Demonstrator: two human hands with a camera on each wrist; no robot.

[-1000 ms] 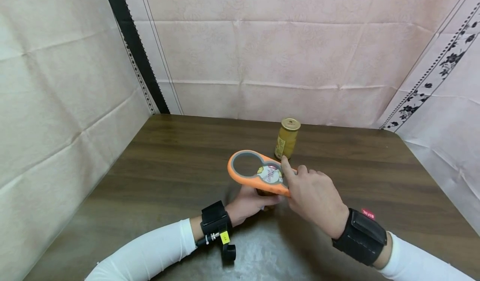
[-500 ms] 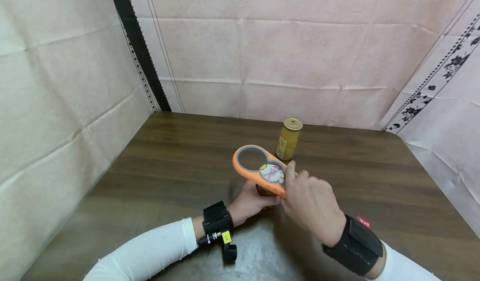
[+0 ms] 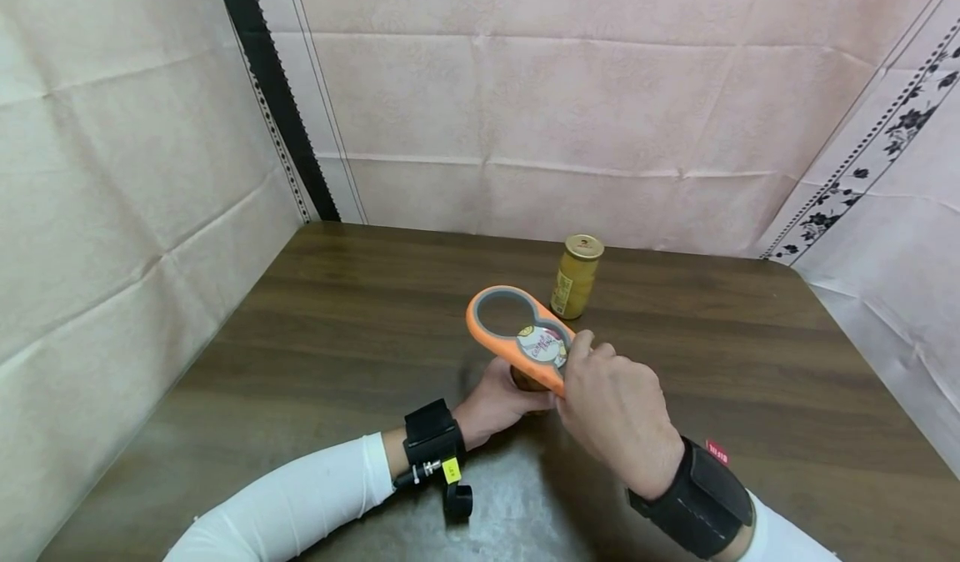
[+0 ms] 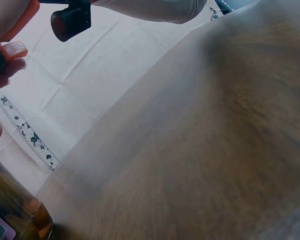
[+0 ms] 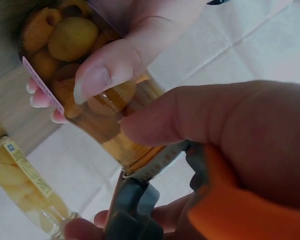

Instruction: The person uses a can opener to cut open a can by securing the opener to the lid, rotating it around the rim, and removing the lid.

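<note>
**Two Hands, One Lid: Opener Meets Jar at Mid-Worktop**

A person's left hand (image 3: 493, 403) and right hand (image 3: 618, 408) meet over a fruit jar (image 5: 102, 117) near the middle of a wood-grain worktop (image 3: 360, 312). The left hand's fingers and thumb are clamped around the jar's body; the right hand's are curled about one end of an orange opener (image 3: 504, 348), whose grey-lined larger ring points far and left. The jar's printed lid (image 3: 542, 345) shows through the smaller opening, and the right wrist view has grey grips at its rim. Whether the jar's base sits flat on the worktop is hard to make out, since hands and opener cover much of it.

The step in hand appears to be fitting or working the opener on the lid. The next move would seem to call for a steady left hold and a level, firm turn from the right, without letting the grips ride off the rim.

On the far side, just beyond the opener and apart from it, a second jar (image 3: 576, 278) stands upright under a gold cap. Pale, creased cloth (image 3: 600, 128) hangs behind the worktop's far edge and along both sides, crossed by a black stripe (image 3: 277, 87) at left and a floral border (image 3: 840, 195) at right. Black wristbands (image 3: 693, 499) and white sleeves (image 3: 292, 504) cover the person's arms.
</note>
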